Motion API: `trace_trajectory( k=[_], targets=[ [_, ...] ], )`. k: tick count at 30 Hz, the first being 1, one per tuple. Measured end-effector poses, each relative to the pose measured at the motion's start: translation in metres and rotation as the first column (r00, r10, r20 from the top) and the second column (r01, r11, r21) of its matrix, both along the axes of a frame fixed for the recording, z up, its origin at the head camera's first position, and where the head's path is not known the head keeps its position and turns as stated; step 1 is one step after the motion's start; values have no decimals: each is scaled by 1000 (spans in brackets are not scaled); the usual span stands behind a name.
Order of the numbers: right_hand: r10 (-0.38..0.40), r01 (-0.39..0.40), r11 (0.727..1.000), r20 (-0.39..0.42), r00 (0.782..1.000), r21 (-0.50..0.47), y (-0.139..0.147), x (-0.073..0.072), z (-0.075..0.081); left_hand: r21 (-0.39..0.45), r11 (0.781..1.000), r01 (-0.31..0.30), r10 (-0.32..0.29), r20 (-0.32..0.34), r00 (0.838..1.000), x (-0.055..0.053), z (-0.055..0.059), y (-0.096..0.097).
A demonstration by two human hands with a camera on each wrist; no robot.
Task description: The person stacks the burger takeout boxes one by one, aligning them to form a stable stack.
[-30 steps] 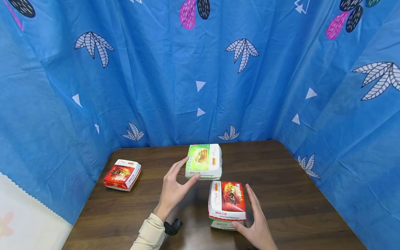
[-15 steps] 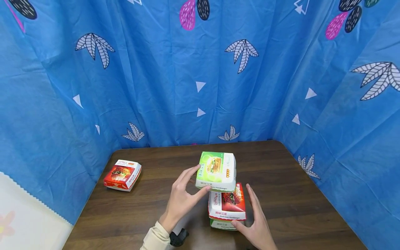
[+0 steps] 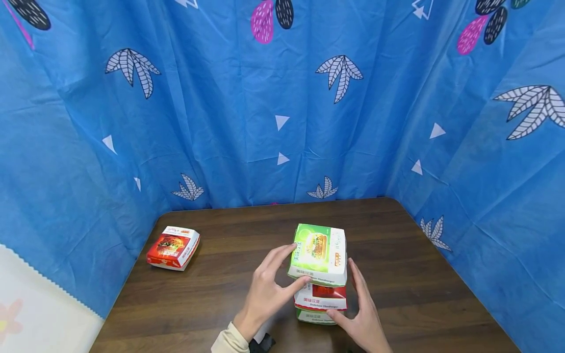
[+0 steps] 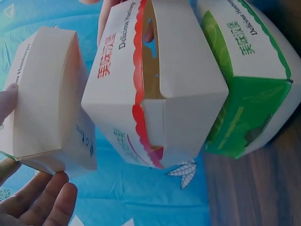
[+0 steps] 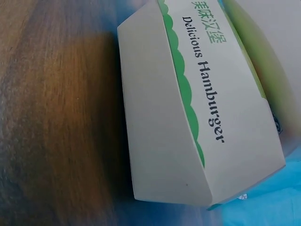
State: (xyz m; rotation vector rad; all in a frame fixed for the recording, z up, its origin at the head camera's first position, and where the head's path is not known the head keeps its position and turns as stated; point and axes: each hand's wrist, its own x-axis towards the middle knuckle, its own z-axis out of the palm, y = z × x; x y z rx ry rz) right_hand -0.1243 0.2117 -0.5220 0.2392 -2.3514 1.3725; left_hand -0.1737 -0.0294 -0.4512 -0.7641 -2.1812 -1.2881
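My left hand (image 3: 270,289) holds a green-and-white hamburger box (image 3: 318,255) by its left side, thumb on the front. It hangs over a red-and-white hamburger box (image 3: 320,296), and the left wrist view shows a gap between them. The red box rests on a second green hamburger box (image 3: 315,316), whose white base (image 5: 160,122) stands on the table in the right wrist view. My right hand (image 3: 364,314) grips the red box at its right side, thumb at the front lower corner. The held box hides most of the red lid.
Another red hamburger box (image 3: 173,247) lies on the brown wooden table (image 3: 229,235) at the left. A blue patterned curtain (image 3: 282,98) hangs behind and beside the table. White cloth (image 3: 39,304) with a flower print shows at the lower left.
My left hand has carried the green box rightward and nearer, from behind the stack to above the red box. My right hand has stayed at the stack.
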Motion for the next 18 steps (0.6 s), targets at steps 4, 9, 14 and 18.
trace_trajectory(
  k=[4,9,14,18],
  targets=[
    [24,-24,1000,-33,999,-16,0,0,-1,-7,1000,3,-3,-12,1000,3,-3,3],
    [14,-14,1000,-40,999,-10,0,-1,0,-2,1000,15,-15,2,1000,8,-6,9],
    [10,-9,1000,-50,999,29,-1,-1,2,8,1000,-8,8,9,1000,15,-6,15],
    [18,-16,999,-62,998,31,0,-3,2,2,999,-34,34,29,999,19,-6,18]
  ],
)
